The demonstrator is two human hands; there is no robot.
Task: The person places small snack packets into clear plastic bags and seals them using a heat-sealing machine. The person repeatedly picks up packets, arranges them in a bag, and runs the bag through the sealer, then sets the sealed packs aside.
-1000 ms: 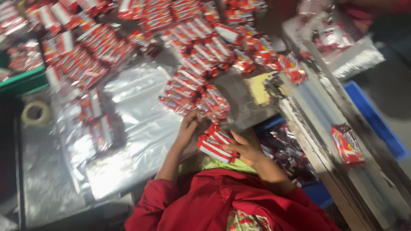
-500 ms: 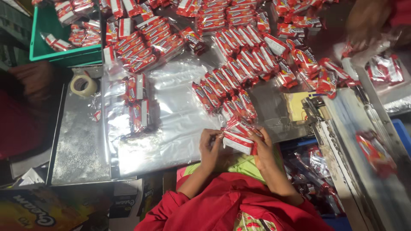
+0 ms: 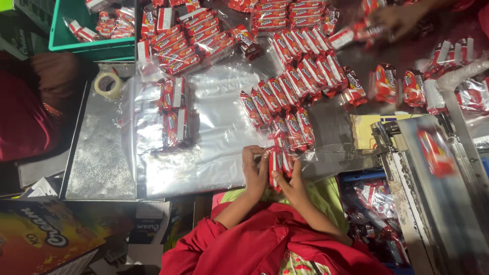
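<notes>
Packets of red-wrapped biscuits sit upright between our two hands at the near edge of the worktop, on the clear plastic bags. Our left hand presses flat against one side of the small stack, and our right hand pinches it from the other. We judge the stack could splay or topple if either hand eases, since the wrappers look slick. Compared with half a second ago, our view has shifted, bringing the tape roll and green crate further in.
</notes>
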